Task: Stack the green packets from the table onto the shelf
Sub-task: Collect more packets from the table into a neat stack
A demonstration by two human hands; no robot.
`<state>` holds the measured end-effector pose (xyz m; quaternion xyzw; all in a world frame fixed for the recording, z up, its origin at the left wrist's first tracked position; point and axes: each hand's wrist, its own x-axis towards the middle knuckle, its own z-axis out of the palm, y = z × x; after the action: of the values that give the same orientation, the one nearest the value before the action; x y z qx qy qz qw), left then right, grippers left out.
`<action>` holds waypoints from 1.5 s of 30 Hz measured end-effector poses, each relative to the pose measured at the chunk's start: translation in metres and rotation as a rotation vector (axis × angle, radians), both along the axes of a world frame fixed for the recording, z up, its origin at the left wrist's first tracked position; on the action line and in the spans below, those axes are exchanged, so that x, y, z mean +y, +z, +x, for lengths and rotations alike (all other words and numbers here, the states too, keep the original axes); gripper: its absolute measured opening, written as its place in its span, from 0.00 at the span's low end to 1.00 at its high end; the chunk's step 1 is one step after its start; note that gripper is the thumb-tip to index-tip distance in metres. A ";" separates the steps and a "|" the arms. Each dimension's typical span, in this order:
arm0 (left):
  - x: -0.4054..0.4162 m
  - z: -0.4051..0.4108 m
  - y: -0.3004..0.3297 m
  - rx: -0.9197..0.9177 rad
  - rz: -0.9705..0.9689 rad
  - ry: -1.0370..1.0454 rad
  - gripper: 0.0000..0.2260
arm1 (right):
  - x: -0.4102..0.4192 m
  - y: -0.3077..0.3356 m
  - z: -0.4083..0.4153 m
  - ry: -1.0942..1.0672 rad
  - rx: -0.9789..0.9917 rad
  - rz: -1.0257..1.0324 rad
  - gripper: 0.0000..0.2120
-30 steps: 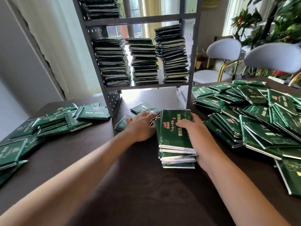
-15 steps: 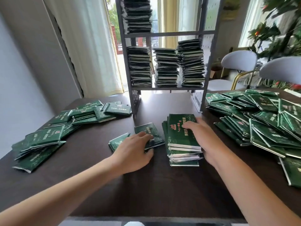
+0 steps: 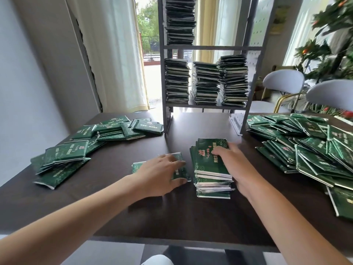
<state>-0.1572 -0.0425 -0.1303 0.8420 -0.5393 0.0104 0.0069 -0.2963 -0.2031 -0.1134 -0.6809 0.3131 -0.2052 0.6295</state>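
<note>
Left hand (image 3: 162, 172) has slid onto loose packets (image 3: 179, 172); right hand (image 3: 232, 163) grips the gathered stack (image 3: 209, 167).
Best to square the edges, fingers spread flat, before lifting to the shelf (image 3: 210, 48).

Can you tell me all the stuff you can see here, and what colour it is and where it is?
small stack of packets: one, green, table centre, under the right hand
loose packets: about two, green, beside that stack, under the left hand
left pile of packets: many, green, table's left side
right pile of packets: many, green, table's right side
shelf stacks: three on the lower level, one above, dark green
shelf: one, grey metal, at the table's back
table: one, dark brown
chairs: two, pale grey, behind right
curtains: white, by the window
plant: green, far right
left hand: flat on the loose packets
right hand: grip on the small stack
</note>
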 end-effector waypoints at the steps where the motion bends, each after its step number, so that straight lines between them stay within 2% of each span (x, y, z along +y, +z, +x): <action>1: -0.002 0.002 0.001 -0.042 0.015 -0.027 0.28 | 0.001 0.000 0.000 -0.004 0.003 -0.006 0.11; 4: -0.005 0.004 0.003 -0.147 0.017 -0.133 0.24 | 0.001 -0.001 0.000 -0.021 0.001 -0.014 0.11; 7: -0.004 0.008 0.000 -0.205 -0.114 -0.240 0.21 | 0.002 0.000 -0.002 -0.029 -0.003 -0.005 0.10; 11: -0.003 0.018 0.010 -0.062 -0.301 -0.112 0.22 | 0.002 0.001 -0.005 -0.020 -0.010 0.013 0.10; 14: -0.003 0.020 0.029 0.046 -0.485 0.045 0.15 | 0.002 -0.001 -0.005 -0.022 -0.010 0.010 0.11; 16: -0.005 0.021 0.048 0.201 -0.615 0.165 0.09 | 0.002 -0.001 -0.005 -0.018 -0.003 0.008 0.10; 17: -0.006 0.021 0.059 0.351 -0.704 0.217 0.06 | 0.002 0.000 -0.005 -0.016 0.000 0.008 0.10; 20: -0.008 0.015 0.085 0.916 -0.947 0.317 0.07 | 0.001 0.000 -0.005 -0.014 -0.003 0.012 0.10; 23: -0.011 0.000 0.087 1.251 -0.954 0.334 0.07 | 0.000 0.001 -0.005 -0.009 0.013 0.010 0.12; 25: -0.015 -0.007 0.077 1.330 -0.910 0.331 0.07 | -0.001 0.001 -0.006 -0.006 0.020 0.007 0.12; 27: -0.018 -0.010 0.067 1.274 -0.925 0.344 0.07 | -0.001 0.000 -0.006 -0.013 0.021 0.014 0.12; 28: -0.020 -0.011 0.064 1.143 -0.961 0.338 0.08 | -0.003 -0.001 -0.005 -0.022 0.012 0.029 0.12; 31: -0.021 -0.018 0.061 0.508 -1.036 0.244 0.11 | -0.005 -0.003 -0.005 -0.038 -0.013 0.067 0.12; 32: -0.021 -0.023 0.062 0.352 -1.044 0.184 0.10 | -0.006 -0.003 -0.005 -0.037 -0.011 0.068 0.11; 35: -0.026 -0.036 0.057 0.120 -0.993 -0.045 0.09 | -0.006 -0.002 -0.005 -0.043 0.004 0.059 0.10; 37: -0.031 -0.041 0.047 0.072 -0.884 -0.173 0.07 | -0.006 -0.001 -0.005 -0.061 0.010 0.067 0.11; 39: -0.036 -0.046 0.037 0.057 -0.758 -0.278 0.10 | -0.004 0.001 -0.005 -0.076 0.010 0.064 0.15; 41: -0.037 -0.049 0.031 0.152 -0.722 -0.355 0.11 | -0.002 0.003 -0.007 -0.085 0.015 0.072 0.20; 43: -0.035 -0.047 0.034 0.329 -0.819 -0.282 0.08 | -0.002 0.005 -0.009 -0.091 -0.002 0.116 0.21; 45: -0.036 -0.037 0.039 0.494 -0.844 -0.060 0.14 | -0.001 0.007 -0.013 -0.094 -0.016 0.156 0.16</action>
<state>-0.1945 -0.0788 -0.0909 0.7270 -0.4944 0.0276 0.4757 -0.3091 -0.2040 -0.1068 -0.6127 0.3548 -0.2147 0.6727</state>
